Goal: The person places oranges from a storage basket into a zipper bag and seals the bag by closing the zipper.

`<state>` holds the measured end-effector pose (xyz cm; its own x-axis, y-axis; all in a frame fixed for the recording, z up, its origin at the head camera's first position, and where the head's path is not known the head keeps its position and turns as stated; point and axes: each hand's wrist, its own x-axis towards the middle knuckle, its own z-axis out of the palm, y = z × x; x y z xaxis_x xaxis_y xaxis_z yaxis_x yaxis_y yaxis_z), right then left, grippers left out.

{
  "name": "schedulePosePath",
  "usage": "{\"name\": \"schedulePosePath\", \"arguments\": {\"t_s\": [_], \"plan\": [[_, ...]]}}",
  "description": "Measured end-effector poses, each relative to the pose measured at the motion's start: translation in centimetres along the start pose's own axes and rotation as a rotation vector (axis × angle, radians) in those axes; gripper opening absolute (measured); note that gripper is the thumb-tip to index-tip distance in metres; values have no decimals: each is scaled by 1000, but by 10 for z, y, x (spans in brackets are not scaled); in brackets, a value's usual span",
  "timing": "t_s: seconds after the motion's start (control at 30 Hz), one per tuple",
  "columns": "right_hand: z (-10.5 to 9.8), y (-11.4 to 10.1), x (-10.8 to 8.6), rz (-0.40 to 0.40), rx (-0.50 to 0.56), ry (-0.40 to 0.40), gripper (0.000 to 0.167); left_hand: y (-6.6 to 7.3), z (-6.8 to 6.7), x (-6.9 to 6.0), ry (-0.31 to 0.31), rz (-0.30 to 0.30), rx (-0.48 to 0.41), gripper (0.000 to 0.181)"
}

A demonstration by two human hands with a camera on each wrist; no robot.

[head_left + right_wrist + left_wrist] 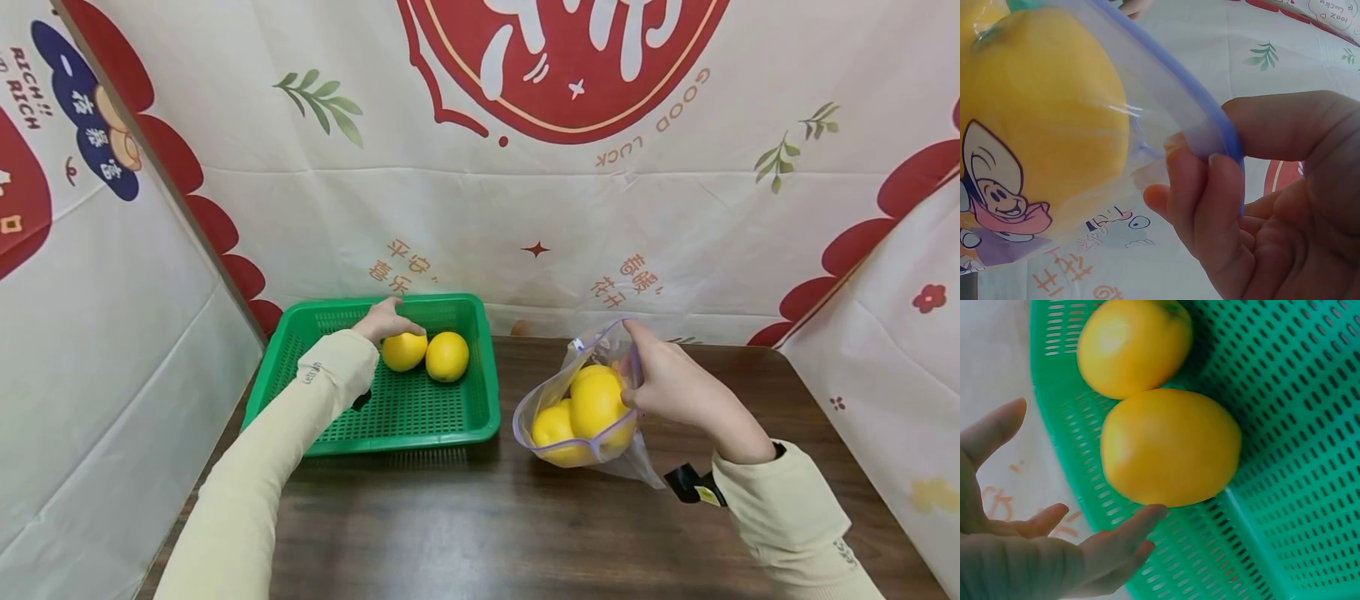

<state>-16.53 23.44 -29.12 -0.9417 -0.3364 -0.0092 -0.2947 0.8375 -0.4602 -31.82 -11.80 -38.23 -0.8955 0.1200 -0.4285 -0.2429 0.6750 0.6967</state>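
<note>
Two yellow fruits lie side by side in the green basket (420,437). My left hand (386,321) reaches over the left fruit (404,353); in the left wrist view this hand (1054,550) has its fingers spread, one fingertip at the edge of the nearer fruit (1171,448). The other fruit (447,357) is just to the right. My right hand (671,379) pinches the purple-edged rim of a clear bag (633,460), which stands open with several yellow fruits (597,398) inside. Up close, the right hand (1247,206) has thumb and fingers on that rim, and cartoon print shows on the bag.
The basket stands at the left back of the dark wooden table (480,533), with the bag to its right. A printed white cloth (480,225) rises behind both, and more cloth hangs at the left and right sides.
</note>
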Motion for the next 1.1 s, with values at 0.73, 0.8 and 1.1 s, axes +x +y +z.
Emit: {"name": "schedulePosePath", "arguments": {"t_s": [0.73, 0.8, 1.1], "plan": [[0, 0, -3, 10, -11, 2, 81, -27, 21, 35, -19, -49, 47, 64], [0, 0, -3, 8, -9, 2, 81, -35, 22, 45, -19, -33, 48, 67], [1, 0, -3, -16, -4, 2, 79, -36, 23, 37, 12, 0, 68, 62]]}}
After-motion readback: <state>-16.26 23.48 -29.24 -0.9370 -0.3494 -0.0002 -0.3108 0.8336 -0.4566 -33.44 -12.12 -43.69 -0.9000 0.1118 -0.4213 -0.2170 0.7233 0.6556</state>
